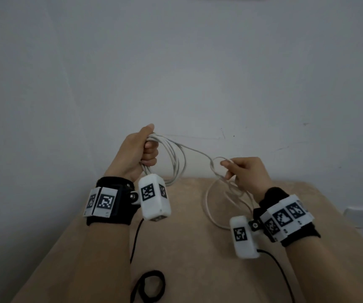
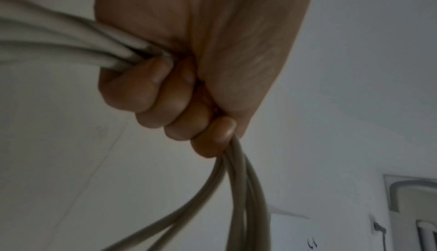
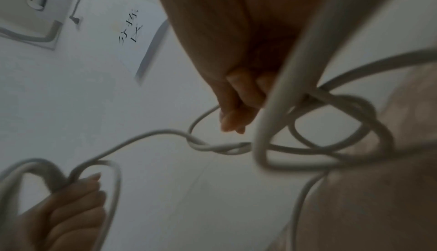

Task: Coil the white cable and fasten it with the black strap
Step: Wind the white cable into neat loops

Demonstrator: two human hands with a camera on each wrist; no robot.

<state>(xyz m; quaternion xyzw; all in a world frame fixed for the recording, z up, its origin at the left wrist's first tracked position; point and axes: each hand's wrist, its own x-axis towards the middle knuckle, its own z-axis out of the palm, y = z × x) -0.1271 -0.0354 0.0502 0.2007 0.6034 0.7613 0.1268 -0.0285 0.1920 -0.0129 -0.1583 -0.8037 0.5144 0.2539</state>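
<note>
My left hand (image 1: 147, 147) is raised above the beige table (image 1: 187, 248) and grips several loops of the white cable (image 1: 176, 162) in a fist; the left wrist view shows the fingers (image 2: 165, 105) curled round the bundle (image 2: 71, 45). A single strand runs from the bundle to my right hand (image 1: 233, 169), which pinches a small tangled loop of the cable (image 1: 217, 162) between thumb and fingers. More loose cable (image 1: 209, 206) hangs below it onto the table. The black strap (image 1: 152, 285) lies coiled on the table near the front edge, between my forearms.
A pale wall (image 1: 176, 73) stands right behind the table's far edge. Black camera leads (image 1: 135, 237) hang from both wrist units over the table. A white box (image 1: 359, 215) sits off the table's right side.
</note>
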